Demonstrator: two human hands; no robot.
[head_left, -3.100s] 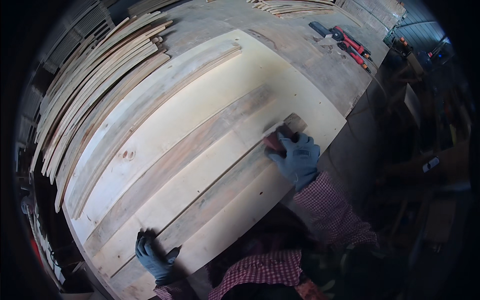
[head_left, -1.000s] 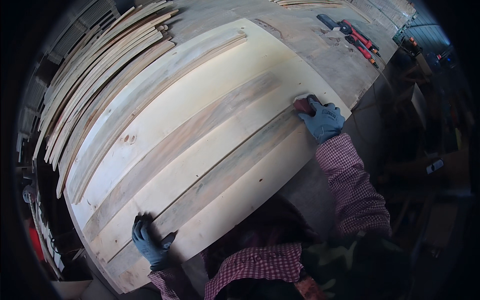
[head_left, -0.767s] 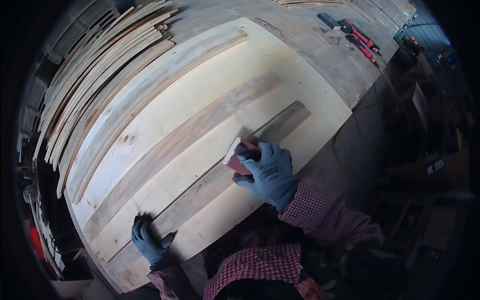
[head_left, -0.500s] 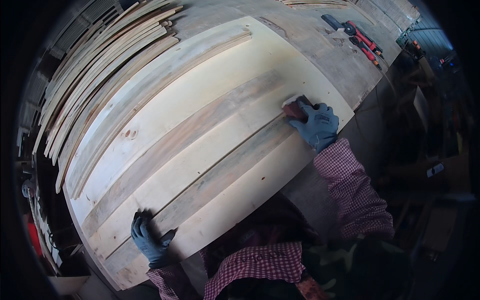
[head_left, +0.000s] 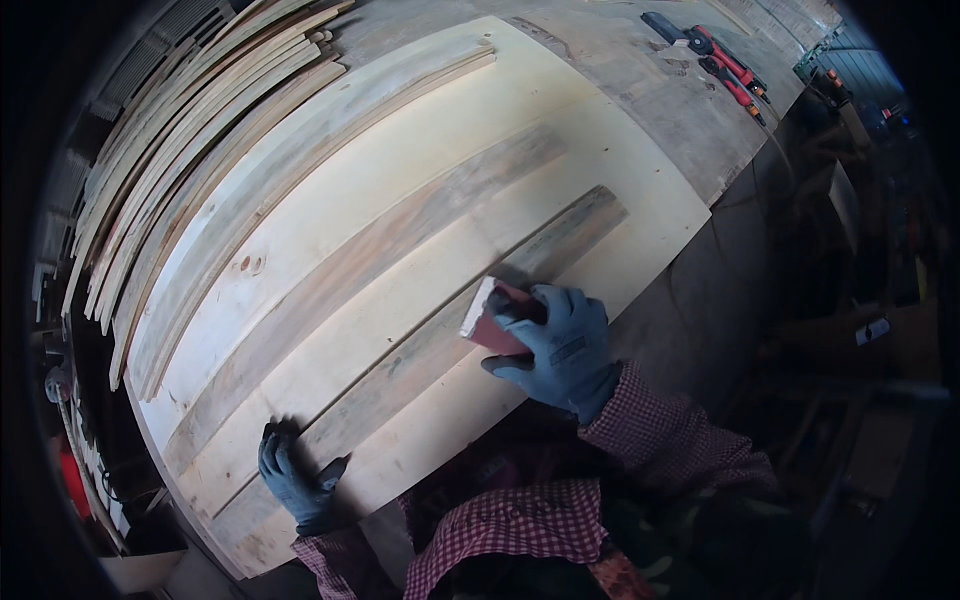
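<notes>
A narrow wooden plank (head_left: 405, 350) lies diagonally across a broad pale wooden panel (head_left: 640, 240). Around its lower-left end my gloved left hand (head_left: 298, 485) is closed, the fingers at the far edge and the thumb at the near edge. My gloved right hand (head_left: 570, 350) grips a reddish-brown sanding block (head_left: 497, 322) with a whitish end, around the middle of the plank's length. The block looks tilted, and whether it touches the wood I cannot tell. Farther across the panel lies another grey-brown plank (head_left: 385, 245).
Beyond these, more strips (head_left: 310, 150) lie along the panel's far side, beside a stack of long wooden slats (head_left: 210, 130) at upper left. Red and black power tools (head_left: 735, 70) rest on the worn tabletop (head_left: 670, 120) at upper right. A cable hangs past the table's right edge.
My right hand has drawn the sanding block toward the lower left along the plank, uncovering its far end. The left hand stays at the plank's near end. The view has shifted slightly.
</notes>
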